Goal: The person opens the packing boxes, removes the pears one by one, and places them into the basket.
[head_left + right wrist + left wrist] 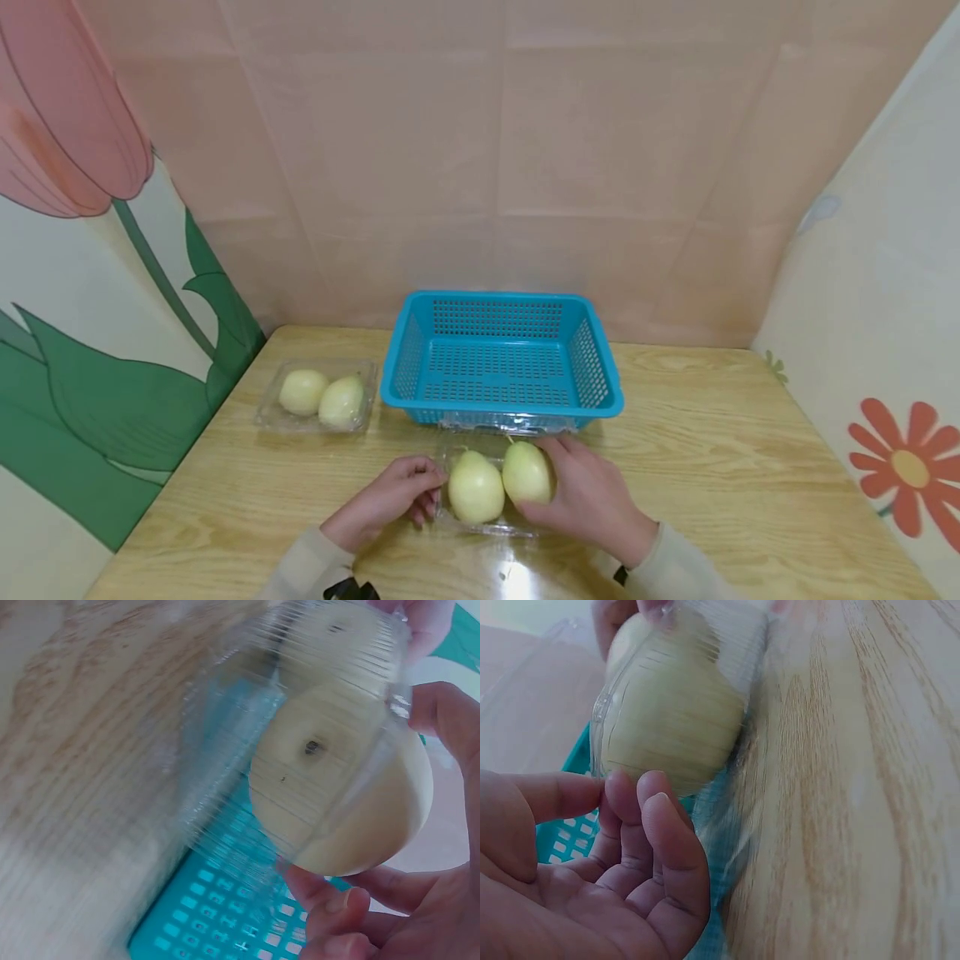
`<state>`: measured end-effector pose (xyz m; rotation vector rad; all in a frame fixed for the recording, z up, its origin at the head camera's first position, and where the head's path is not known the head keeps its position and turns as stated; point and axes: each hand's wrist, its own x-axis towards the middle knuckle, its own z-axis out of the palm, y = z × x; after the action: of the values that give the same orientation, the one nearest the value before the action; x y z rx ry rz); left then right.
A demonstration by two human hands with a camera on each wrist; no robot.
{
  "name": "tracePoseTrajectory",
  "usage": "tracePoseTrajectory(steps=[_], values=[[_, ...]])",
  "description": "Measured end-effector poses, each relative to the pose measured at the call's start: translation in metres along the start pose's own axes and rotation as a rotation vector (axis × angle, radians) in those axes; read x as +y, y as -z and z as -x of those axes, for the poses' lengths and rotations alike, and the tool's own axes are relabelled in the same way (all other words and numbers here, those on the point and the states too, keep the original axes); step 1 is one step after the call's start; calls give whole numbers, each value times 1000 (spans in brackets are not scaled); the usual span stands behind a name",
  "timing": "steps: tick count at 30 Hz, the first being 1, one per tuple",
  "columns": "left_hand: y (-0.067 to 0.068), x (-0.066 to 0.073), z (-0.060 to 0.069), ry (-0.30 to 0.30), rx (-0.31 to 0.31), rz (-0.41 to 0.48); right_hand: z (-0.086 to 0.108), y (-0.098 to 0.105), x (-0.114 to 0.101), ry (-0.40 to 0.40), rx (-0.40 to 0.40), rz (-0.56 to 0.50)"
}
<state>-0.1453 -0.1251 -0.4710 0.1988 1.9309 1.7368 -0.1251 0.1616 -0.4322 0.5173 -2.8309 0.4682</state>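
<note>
Two-handed work at a clear plastic box (498, 531) on the wooden table (712, 433), just in front of a blue basket (491, 367). The box holds two pale pears side by side, the left pear (476, 487) and the right pear (528, 472); its lid (517, 423) stands raised at the basket's front. The left hand (397, 492) pinches the box's left rim between thumb and fingertip, its other fingers loosely curled. The right hand (588, 492) grips the right pear, with the thumb on the near side and the fingers on the far side. A second clear box (270, 417), to the left of the basket, contains two more pears (303, 392). The step in hand appears to be the handling of the right pear within the box; whether it is being seated or lifted cannot be told. Judged from this posture, the next move calls for a steady rim under the left hand and care that the right pear does not knock its neighbour.
</note>
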Motion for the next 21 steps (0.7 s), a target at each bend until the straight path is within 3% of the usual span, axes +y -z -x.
tracePoseTrajectory(steps=[8, 21], values=[[-1, 0, 0, -3, -2, 15, 4, 12, 4, 77, 77, 0], [-1, 0, 1, -6, -3, 19, 9, 24, 6, 56, 49, -20]])
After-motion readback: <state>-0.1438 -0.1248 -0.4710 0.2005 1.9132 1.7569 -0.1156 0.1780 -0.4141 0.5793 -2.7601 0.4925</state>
